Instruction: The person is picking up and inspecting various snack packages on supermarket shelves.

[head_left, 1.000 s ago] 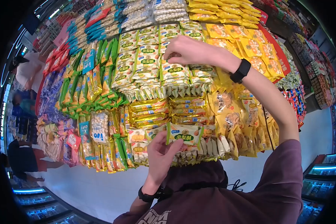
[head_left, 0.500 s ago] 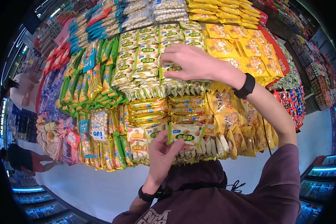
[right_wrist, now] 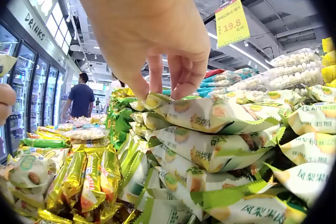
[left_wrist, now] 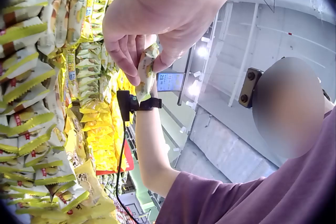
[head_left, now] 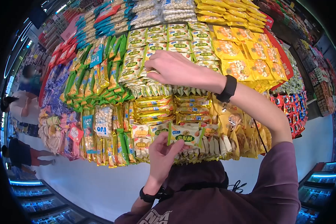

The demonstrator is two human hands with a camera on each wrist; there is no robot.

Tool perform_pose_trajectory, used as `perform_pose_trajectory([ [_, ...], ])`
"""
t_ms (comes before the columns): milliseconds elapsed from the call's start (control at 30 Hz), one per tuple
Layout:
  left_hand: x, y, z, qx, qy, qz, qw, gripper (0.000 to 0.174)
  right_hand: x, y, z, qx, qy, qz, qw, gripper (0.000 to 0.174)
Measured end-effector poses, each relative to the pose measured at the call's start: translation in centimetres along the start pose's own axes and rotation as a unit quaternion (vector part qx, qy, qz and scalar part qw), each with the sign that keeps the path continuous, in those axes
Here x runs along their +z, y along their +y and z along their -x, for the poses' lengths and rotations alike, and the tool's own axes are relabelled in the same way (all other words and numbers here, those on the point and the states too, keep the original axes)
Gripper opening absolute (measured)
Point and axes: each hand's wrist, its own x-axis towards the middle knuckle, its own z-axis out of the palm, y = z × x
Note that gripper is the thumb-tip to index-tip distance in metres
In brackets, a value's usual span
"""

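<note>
My left hand (head_left: 161, 153) pinches a white-and-green pineapple cake packet (head_left: 187, 135) between thumb and fingers, held over the display's near edge. The left wrist view shows this held packet (left_wrist: 145, 74) edge-on. My right hand (head_left: 179, 69) reaches over the stacked rows of matching packets (head_left: 136, 53). In the right wrist view, its thumb and fingertips pinch the end of a top packet (right_wrist: 210, 113), which lies on a layered stack. Several more packets (right_wrist: 310, 145) lie in the neighbouring column. From the head view, the right fingertips are partly hidden behind the hand.
Yellow snack bags (head_left: 237, 69) are stacked right of the rows, green-and-gold packets (head_left: 87, 84) to the left. Gold-wrapped bars (head_left: 155, 108) lie between the two hands. A yellow price sign (right_wrist: 232, 23) hangs above. Other people (right_wrist: 80, 98) stand in the aisle.
My right hand has moved left across the packet rows, from one column to the one beside it. The left hand keeps hold of its packet in nearly the same place.
</note>
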Motion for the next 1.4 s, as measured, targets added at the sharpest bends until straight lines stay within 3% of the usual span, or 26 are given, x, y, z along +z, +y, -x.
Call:
perform_pose_trajectory([
  [133, 0.3, 0.2, 0.0, -0.015, 0.005, 0.014, 1.0, 0.021, -0.4, -0.4, 0.2, 0.044, -0.017, -0.015, 0.999, 0.021],
  [233, 0.3, 0.1, -0.1, -0.015, 0.0, 0.011, 1.0, 0.022, 0.9, 0.9, 0.0, -0.012, 0.065, -0.089, 0.994, 0.024],
  [333, 0.4, 0.3, -0.2, -0.013, -0.002, 0.009, 1.0, 0.024, 0.9, 1.2, -0.3, 0.055, 0.036, -0.154, 0.986, 0.028],
  [633, 0.3, 0.3, -0.4, -0.006, -0.006, 0.007, 1.0, 0.025, 1.7, 1.4, 0.2, -0.006, 0.105, -0.003, 0.994, 0.041],
  [867, 0.4, 0.4, -0.5, -0.006, -0.013, 0.008, 1.0, 0.023, 2.6, 0.9, 0.9, 0.021, -0.005, 0.035, 0.999, 0.06],
  [1167, 0.4, 0.4, -0.3, 0.003, -0.016, 0.008, 1.0, 0.023, -0.1, 2.0, 0.3, 0.042, 0.0, 0.021, 0.999, 0.066],
  [1300, 0.2, 0.5, -0.1, -0.006, -0.012, 0.003, 1.0, 0.022, -3.8, 6.0, -1.2, 0.112, -0.037, 0.156, 0.981, 0.051],
  [1400, 0.1, 0.4, 0.0, -0.001, -0.012, 0.014, 1.0, 0.022, -3.3, 9.6, -0.5, 0.117, 0.068, 0.196, 0.971, 0.041],
])
